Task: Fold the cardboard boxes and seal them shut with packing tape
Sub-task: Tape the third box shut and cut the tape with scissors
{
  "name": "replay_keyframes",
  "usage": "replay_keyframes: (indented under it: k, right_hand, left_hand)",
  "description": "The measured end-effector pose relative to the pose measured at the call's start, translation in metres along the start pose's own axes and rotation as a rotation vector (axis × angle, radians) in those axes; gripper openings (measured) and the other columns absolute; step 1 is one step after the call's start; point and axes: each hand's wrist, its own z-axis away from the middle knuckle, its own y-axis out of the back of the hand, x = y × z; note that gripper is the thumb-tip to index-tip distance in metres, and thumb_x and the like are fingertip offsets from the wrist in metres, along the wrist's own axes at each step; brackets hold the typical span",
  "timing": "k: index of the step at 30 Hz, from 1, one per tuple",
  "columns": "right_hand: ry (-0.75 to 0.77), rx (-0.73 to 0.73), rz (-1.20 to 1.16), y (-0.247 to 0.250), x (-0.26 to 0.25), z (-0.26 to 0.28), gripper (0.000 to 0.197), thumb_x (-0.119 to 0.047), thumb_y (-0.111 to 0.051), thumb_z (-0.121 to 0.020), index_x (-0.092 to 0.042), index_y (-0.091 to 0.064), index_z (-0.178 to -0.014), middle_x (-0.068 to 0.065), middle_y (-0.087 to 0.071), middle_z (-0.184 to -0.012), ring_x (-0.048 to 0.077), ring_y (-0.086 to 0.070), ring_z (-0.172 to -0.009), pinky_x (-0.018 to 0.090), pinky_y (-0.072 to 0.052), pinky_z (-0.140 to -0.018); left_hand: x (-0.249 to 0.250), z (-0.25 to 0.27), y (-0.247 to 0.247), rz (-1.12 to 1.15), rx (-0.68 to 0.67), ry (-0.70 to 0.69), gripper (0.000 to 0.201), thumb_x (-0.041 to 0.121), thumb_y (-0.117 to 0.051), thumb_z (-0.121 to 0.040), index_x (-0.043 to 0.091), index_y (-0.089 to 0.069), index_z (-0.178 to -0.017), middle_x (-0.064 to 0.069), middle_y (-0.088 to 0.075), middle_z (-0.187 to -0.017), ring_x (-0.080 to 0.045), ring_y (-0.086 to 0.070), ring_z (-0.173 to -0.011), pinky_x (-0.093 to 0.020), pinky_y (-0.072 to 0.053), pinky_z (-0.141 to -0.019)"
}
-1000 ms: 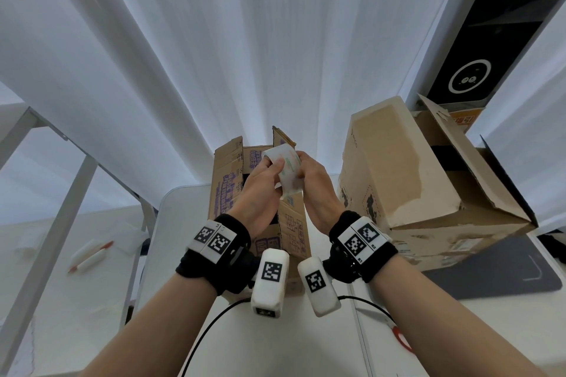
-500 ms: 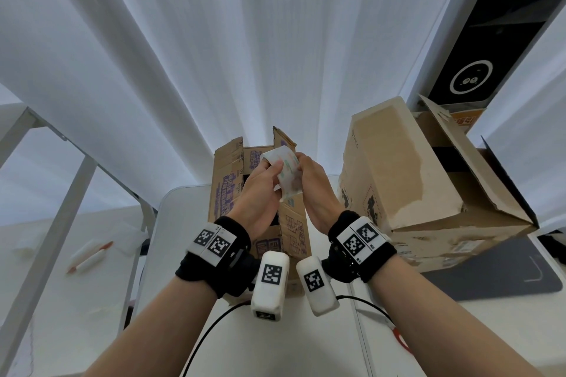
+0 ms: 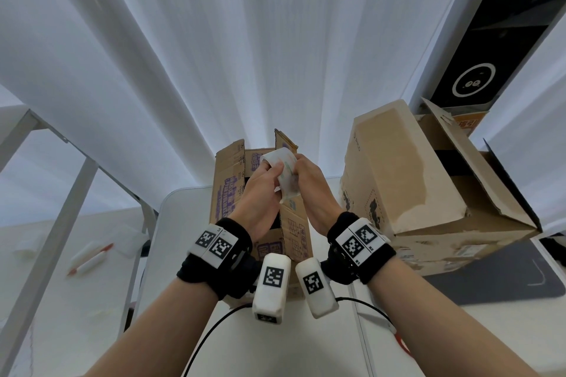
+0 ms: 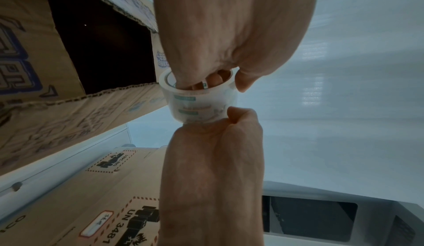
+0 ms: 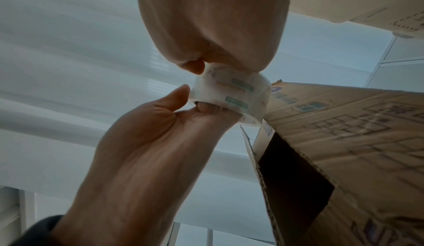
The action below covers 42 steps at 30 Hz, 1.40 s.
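Tape rolls: one clear packing tape roll [image 3: 283,173], held above the open box.
Left hand [image 3: 260,193]: fingers [image 4: 214,79] hooked through the core.
Right hand [image 3: 309,184]: pinching the roll's outer face.
Cardboard boxes: two; printed box [image 3: 228,190] and larger plain box [image 3: 395,168] on the worktop [image 3: 180,223].

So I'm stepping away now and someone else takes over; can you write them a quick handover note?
Left hand: fingers through the core of the tape roll, thumb on its rim.
Right hand: pinching the roll's outer wrap, apparently hunting for the tape end.
Small box: stands on the table just behind the hands, flaps open, untaped.
Big box: to the right, flaps open too.
Done: boxes stood up.
Left: free the tape end, close the flaps, tape both.
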Motion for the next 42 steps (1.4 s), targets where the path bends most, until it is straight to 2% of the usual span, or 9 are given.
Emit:
replay_keyframes:
  k: [6,10,15,19,24,28,33,36,42]
  right_hand:
    - [-0.013,-0.010,-0.010,0.0001,0.0014,0.0002,0.033,-0.014,-0.033,-0.099,-0.005,-0.058,-0.119,0.008,-0.062,-0.101,0.016,-0.059,-0.090,0.034,-0.051,-0.080]
    - [0.009,-0.031,-0.037,0.0003,0.0006,-0.0001,0.029,-0.013,-0.036,-0.099,-0.022,-0.063,-0.104,0.002,-0.065,-0.095,0.011,-0.062,-0.084,0.033,-0.052,-0.078]
    - [0.019,-0.049,-0.021,-0.0001,0.0012,0.0020,0.030,-0.012,-0.034,-0.100,-0.026,-0.061,-0.103,0.002,-0.063,-0.096,0.011,-0.060,-0.084,0.034,-0.053,-0.080]
    - [0.006,-0.055,0.006,0.0004,0.0009,0.0034,0.026,-0.013,-0.034,-0.102,-0.021,-0.058,-0.108,0.003,-0.062,-0.099,0.011,-0.059,-0.085,0.029,-0.053,-0.075]
    - [-0.013,-0.052,0.023,-0.0013,0.0024,0.0025,0.030,-0.016,-0.038,-0.101,-0.016,-0.059,-0.123,0.012,-0.065,-0.117,0.024,-0.064,-0.103,0.038,-0.055,-0.089]
    - [-0.020,-0.044,-0.034,-0.0015,0.0021,0.0021,0.030,-0.018,-0.041,-0.100,-0.011,-0.059,-0.121,0.009,-0.065,-0.107,0.014,-0.063,-0.091,0.034,-0.054,-0.079]
    - [-0.019,-0.045,-0.039,-0.0024,0.0038,0.0029,0.028,-0.015,-0.041,-0.099,-0.010,-0.060,-0.120,0.015,-0.065,-0.115,0.017,-0.063,-0.094,0.035,-0.055,-0.080]
    - [-0.022,-0.052,-0.031,-0.0020,0.0047,0.0040,0.029,-0.014,-0.039,-0.100,-0.010,-0.058,-0.120,0.020,-0.063,-0.119,0.018,-0.061,-0.095,0.035,-0.054,-0.080]
    - [-0.016,-0.066,-0.034,-0.0005,0.0042,0.0057,0.024,-0.012,-0.038,-0.099,-0.016,-0.060,-0.109,0.009,-0.061,-0.105,0.015,-0.059,-0.090,0.034,-0.053,-0.079]
  left_hand:
    - [-0.0016,-0.0002,0.0004,-0.016,0.006,0.000,0.035,0.020,-0.039,-0.107,0.011,-0.052,-0.139,-0.013,-0.063,-0.131,-0.018,-0.063,-0.111,-0.024,-0.055,-0.077]
    - [-0.0026,-0.0006,-0.0005,-0.032,0.008,-0.003,0.033,0.021,-0.040,-0.107,0.011,-0.053,-0.136,-0.015,-0.060,-0.134,-0.019,-0.061,-0.113,-0.025,-0.054,-0.079]
    - [-0.0038,0.0002,0.0009,-0.029,0.009,-0.002,0.035,0.021,-0.040,-0.107,0.012,-0.052,-0.138,-0.013,-0.061,-0.134,-0.021,-0.061,-0.117,-0.027,-0.053,-0.084]
    - [-0.0038,0.0015,0.0019,-0.013,0.004,-0.003,0.035,0.020,-0.039,-0.107,0.012,-0.051,-0.139,-0.014,-0.061,-0.133,-0.020,-0.062,-0.113,-0.029,-0.053,-0.087]
    - [-0.0038,0.0015,0.0019,-0.011,0.010,-0.005,0.036,0.020,-0.039,-0.107,0.012,-0.050,-0.140,-0.013,-0.062,-0.133,-0.022,-0.061,-0.119,-0.030,-0.054,-0.089]
    - [-0.0024,0.0038,0.0025,-0.038,0.003,-0.005,0.035,0.022,-0.039,-0.107,0.012,-0.052,-0.138,-0.012,-0.062,-0.132,-0.020,-0.061,-0.117,-0.028,-0.053,-0.083]
    - [-0.0036,0.0050,0.0009,-0.060,0.014,-0.016,0.033,0.021,-0.039,-0.107,0.012,-0.053,-0.136,-0.015,-0.060,-0.132,-0.021,-0.060,-0.115,-0.032,-0.052,-0.088]
    - [-0.0044,0.0063,0.0012,-0.056,0.009,-0.016,0.033,0.021,-0.039,-0.107,0.013,-0.053,-0.136,-0.015,-0.061,-0.131,-0.018,-0.063,-0.110,-0.030,-0.054,-0.084]
    - [-0.0042,0.0085,0.0012,-0.057,-0.002,-0.022,0.034,0.021,-0.038,-0.107,0.013,-0.052,-0.138,-0.013,-0.061,-0.132,-0.018,-0.062,-0.112,-0.026,-0.054,-0.081]
